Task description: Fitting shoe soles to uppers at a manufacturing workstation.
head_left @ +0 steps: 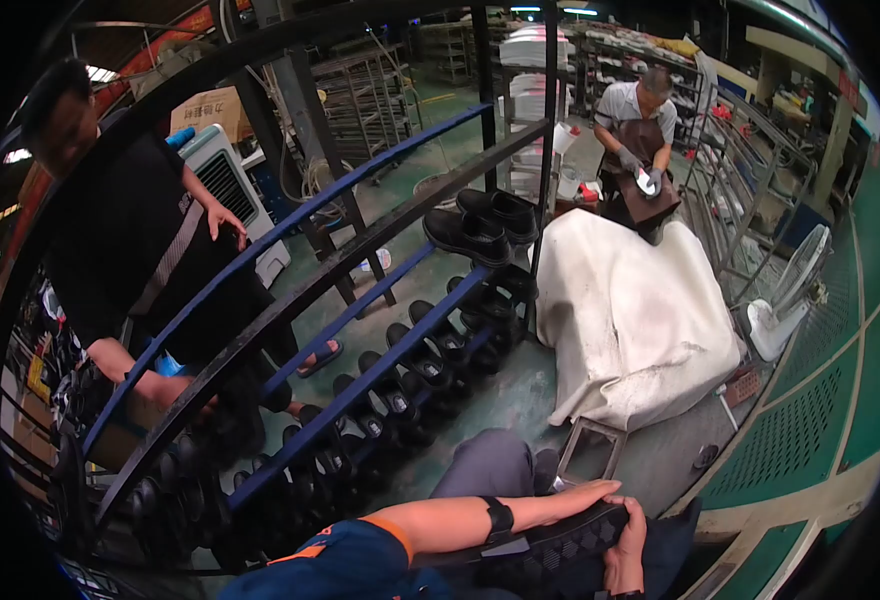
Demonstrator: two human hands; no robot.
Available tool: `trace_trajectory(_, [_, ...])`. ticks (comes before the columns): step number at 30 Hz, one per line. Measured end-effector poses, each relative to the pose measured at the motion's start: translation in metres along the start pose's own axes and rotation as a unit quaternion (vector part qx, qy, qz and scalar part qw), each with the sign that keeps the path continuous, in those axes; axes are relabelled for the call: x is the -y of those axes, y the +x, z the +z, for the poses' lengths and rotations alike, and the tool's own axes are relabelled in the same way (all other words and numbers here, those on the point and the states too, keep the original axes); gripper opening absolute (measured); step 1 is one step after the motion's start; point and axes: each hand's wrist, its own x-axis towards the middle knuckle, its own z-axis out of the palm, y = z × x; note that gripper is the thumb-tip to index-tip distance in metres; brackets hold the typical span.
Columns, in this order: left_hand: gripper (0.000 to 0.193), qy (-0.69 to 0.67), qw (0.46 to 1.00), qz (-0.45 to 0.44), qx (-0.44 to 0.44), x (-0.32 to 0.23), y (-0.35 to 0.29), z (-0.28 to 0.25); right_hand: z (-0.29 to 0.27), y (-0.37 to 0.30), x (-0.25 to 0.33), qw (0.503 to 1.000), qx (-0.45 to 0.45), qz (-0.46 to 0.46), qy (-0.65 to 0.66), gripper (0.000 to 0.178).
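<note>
A black shoe (572, 533) lies low in front of me, its patterned sole turned up. My left hand (572, 503) reaches along its far edge, fingers fairly straight and pressed against it near the end; the thumb is hidden. My right hand (628, 548) is closed around the right end of the same shoe, its fingertips close to those of the left. A black band (498, 517) circles my left wrist. The near part of the shoe is partly hidden by my left forearm and dark clothing.
Left of me stands a rack with blue bars (360, 388) holding several black shoes (468, 235). Ahead is a bulky thing under a white cover (640, 320), with a metal frame (591, 452) before it. One person (150, 230) reaches into the rack; another (645, 130) sits working on a white shoe.
</note>
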Motion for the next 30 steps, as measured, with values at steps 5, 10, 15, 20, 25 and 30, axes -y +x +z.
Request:
trace_trajectory(5, [0.053,0.041,0.990,0.125,-0.060,0.013,0.006,-0.005,0.023,-0.001,0.006,0.995,-0.060,-0.015,-0.084,0.025])
trace_trajectory(10, [0.053,0.164,0.977,0.139,0.002,0.005,-0.010,-0.005,0.001,-0.005,0.002,0.992,-0.068,0.089,-0.049,0.039])
trace_trajectory(15, [0.051,0.120,0.983,0.130,0.042,0.007,-0.010,-0.009,-0.026,-0.004,-0.007,0.996,-0.026,0.082,-0.015,0.045])
trace_trajectory(20, [0.051,0.131,0.981,0.144,0.021,0.025,-0.005,-0.011,-0.021,-0.010,-0.004,0.995,-0.022,0.097,0.014,0.044])
trace_trajectory(25, [0.050,0.178,0.973,0.142,0.024,0.025,-0.011,-0.006,-0.049,0.002,-0.011,0.990,-0.046,0.116,0.065,0.040])
trace_trajectory(30, [0.053,0.138,0.980,0.137,-0.030,0.033,-0.016,-0.006,-0.039,0.009,-0.012,0.987,-0.070,0.138,0.029,0.041])
